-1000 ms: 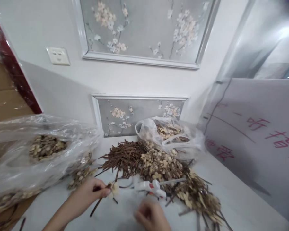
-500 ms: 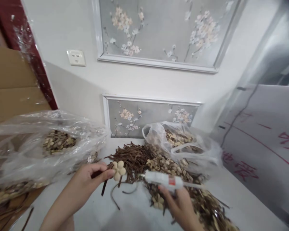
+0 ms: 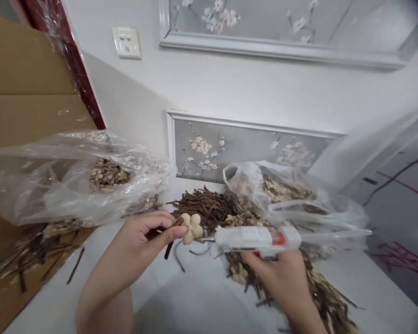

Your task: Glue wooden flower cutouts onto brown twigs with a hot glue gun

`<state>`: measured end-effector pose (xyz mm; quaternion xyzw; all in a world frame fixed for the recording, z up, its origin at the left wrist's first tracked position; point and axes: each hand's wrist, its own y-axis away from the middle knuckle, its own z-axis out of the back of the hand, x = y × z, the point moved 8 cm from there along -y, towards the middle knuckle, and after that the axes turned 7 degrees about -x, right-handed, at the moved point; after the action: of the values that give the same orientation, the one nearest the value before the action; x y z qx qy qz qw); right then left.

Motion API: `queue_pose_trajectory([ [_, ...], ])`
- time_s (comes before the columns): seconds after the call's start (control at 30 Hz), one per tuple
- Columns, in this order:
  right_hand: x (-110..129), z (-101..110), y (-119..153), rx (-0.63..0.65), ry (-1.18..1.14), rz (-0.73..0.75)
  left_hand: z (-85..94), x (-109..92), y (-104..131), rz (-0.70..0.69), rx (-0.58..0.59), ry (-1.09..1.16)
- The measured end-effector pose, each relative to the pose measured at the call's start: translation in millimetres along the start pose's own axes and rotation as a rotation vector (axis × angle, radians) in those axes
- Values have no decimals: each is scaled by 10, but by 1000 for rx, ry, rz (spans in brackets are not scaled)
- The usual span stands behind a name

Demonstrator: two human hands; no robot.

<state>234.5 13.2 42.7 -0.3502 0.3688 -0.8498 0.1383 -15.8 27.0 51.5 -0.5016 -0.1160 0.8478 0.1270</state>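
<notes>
Between the thumb and fingers of my left hand (image 3: 148, 239) is a pale five-petalled flower (image 3: 192, 228), pinched by its edge, with a dark brown strip beside it. My right hand (image 3: 278, 269) is wrapped round the handle of a white hot glue gun (image 3: 251, 238). A long clear glue stick (image 3: 337, 235) sticks out of its back end. The gun's nozzle points left, right beside the flower; whether it touches cannot be made out. Behind both hands lies a heap of brown strips (image 3: 204, 204). A grey curved strand (image 3: 178, 256) rests on the table below the flower.
Pale and brown flower pieces with strips (image 3: 254, 283) are piled under and right of the glue gun. Plastic bags of pieces stand at the back right (image 3: 292, 195) and left (image 3: 59, 181). A cardboard box (image 3: 28, 111) is at the left, and a panelled wall (image 3: 146, 88) closes the back.
The glue gun's nozzle has come up close to the flower in my left hand. The whole view has shifted, so the wall and bags sit higher and further right.
</notes>
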Motion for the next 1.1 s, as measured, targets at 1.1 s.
queue_pose_trajectory([
  [1.1, -70, -14, 5, 15, 94, 21, -126, -160, -4, -82, 46, -74],
])
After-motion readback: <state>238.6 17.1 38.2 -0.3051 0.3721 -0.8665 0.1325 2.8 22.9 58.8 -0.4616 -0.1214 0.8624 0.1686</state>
